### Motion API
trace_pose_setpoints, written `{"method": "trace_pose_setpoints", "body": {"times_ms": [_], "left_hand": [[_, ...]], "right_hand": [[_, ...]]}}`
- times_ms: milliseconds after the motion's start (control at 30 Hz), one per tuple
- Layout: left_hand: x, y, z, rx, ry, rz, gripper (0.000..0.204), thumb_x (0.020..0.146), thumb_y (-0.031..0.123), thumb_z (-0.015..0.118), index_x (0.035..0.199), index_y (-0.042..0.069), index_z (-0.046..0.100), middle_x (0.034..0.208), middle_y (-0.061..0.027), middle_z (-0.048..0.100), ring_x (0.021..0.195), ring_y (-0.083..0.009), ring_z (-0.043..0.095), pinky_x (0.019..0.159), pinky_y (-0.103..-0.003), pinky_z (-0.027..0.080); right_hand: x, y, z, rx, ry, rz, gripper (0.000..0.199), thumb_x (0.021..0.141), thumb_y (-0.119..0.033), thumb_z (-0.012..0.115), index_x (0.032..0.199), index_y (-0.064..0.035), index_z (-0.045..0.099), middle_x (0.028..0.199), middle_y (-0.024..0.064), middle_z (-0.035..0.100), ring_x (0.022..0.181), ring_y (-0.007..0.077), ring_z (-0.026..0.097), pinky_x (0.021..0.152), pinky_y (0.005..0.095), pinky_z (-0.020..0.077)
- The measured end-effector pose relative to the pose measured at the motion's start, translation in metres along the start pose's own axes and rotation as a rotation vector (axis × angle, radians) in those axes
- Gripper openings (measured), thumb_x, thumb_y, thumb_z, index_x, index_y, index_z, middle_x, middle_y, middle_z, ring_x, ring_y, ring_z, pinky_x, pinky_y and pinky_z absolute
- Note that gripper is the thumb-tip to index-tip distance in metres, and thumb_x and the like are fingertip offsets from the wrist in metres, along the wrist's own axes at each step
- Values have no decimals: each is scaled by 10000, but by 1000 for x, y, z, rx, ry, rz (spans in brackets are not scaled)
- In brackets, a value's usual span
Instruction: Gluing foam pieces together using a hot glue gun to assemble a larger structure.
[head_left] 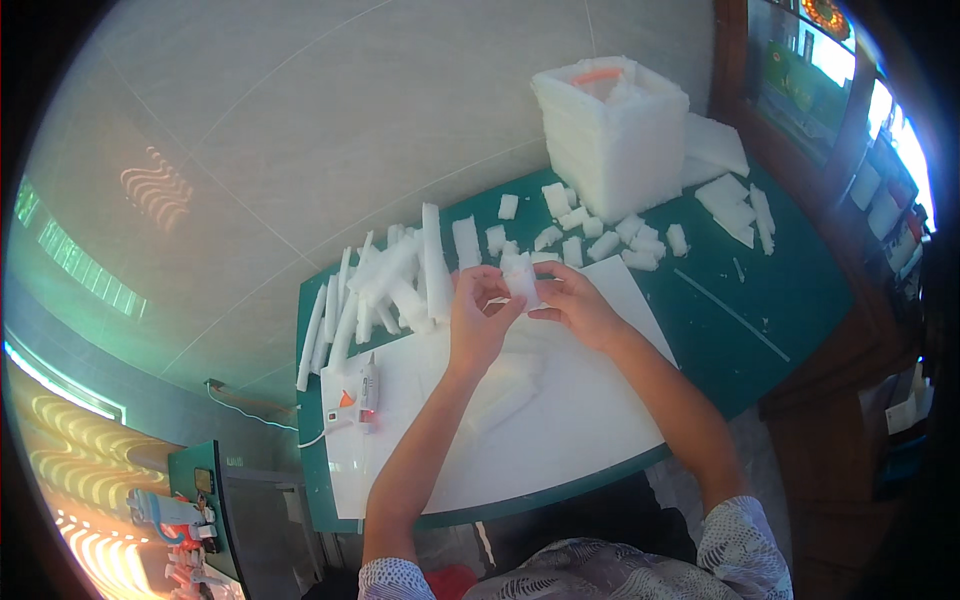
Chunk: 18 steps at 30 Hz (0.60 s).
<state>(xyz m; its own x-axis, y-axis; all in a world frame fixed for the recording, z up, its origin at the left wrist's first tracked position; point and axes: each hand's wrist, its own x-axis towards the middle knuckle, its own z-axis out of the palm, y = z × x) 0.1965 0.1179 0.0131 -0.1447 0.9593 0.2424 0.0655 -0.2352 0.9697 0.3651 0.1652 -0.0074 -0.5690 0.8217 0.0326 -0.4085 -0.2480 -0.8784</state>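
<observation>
A small white foam piece (pixel 519 278) is held up over the far edge of a white board (pixel 590 400), its long axis running roughly away from the person, the far end leaning slightly left. The left hand (pixel 480 318) pinches its left side between thumb and fingers; the right hand (pixel 578 303) has its fingers drawn in narrow at the right side.

Just beyond the hands, small white blocks (pixel 640 240) lie scattered. To the left, long white strips (pixel 385 280) are heaped, many pointing away from the person and some overhanging the board's far edge. A glue gun (pixel 368 393) lies near the board's left edge.

The board's near edge runs close to that of the green surface (pixel 780 260). Between the forearms the board offers room, with a faint pale shape on it. More room spreads right, crossed by one thin strip (pixel 735 316) slanting toward the person. A white box (pixel 620 150) stands upright near the far edge.
</observation>
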Motion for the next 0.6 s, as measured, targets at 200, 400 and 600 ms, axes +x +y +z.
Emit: {"method": "trace_pose_setpoints", "body": {"times_ms": [200,400,600], "left_hand": [[-2,2,-15,-80,-89,-60,406,794,-62,694,1143,11,500,1009,-59,550,900,-149,604,791,-278,533],[-7,6,-34,-100,-64,-71,397,807,-76,669,1152,48,518,1057,-66,590,938,-147,602,839,-291,517],[-23,-1,-58,-73,-23,-91,407,798,-62,680,1168,21,533,1083,-86,595,907,-162,636,782,-279,531]], "right_hand": [[5,6,-11,-65,88,4,345,989,-154,557,1293,-1,498,1164,115,594,1033,180,603,848,337,578],[10,4,-35,-1458,740,-875,509,944,-202,619,1388,-9,460,1221,165,589,1068,302,570,932,415,472],[-2,8,12,-904,203,-403,398,914,-190,662,1257,-36,531,1098,133,646,944,213,605,812,340,488]]}}
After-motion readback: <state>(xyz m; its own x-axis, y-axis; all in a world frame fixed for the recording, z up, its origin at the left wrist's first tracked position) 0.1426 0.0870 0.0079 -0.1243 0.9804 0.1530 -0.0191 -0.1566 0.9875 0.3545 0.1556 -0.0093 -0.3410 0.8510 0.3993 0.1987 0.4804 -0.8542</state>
